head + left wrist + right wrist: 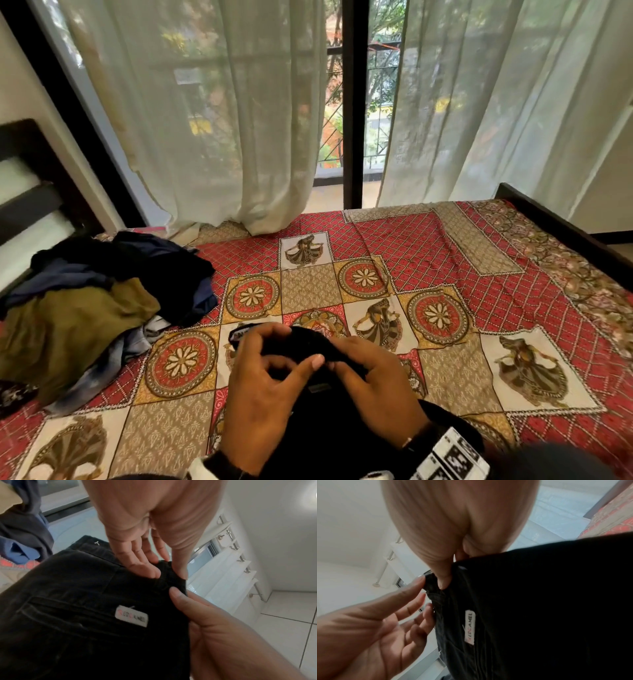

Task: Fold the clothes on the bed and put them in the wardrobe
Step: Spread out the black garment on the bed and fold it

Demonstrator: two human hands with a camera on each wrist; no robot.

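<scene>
Black trousers (310,346) sit pinched at the waistband between both hands, held up just above the bed (445,260) in front of the person. Fingers (142,566) of the left hand (263,387) curl over the band's edge with the thumb pressed against it — a narrow grip on the cloth. The right hand (373,383) clamps the same edge right beside it, thumb on one side, fingers behind. A white brand label (131,616) shows on the fabric below the grip. The rest of the garment hangs down toward the person. Further out, on the patterned red bedcover — at the left — lies a heap of unfolded clothes (102,294), olive, navy and black. Sheer curtains (212,113) hang behind the bed.
</scene>
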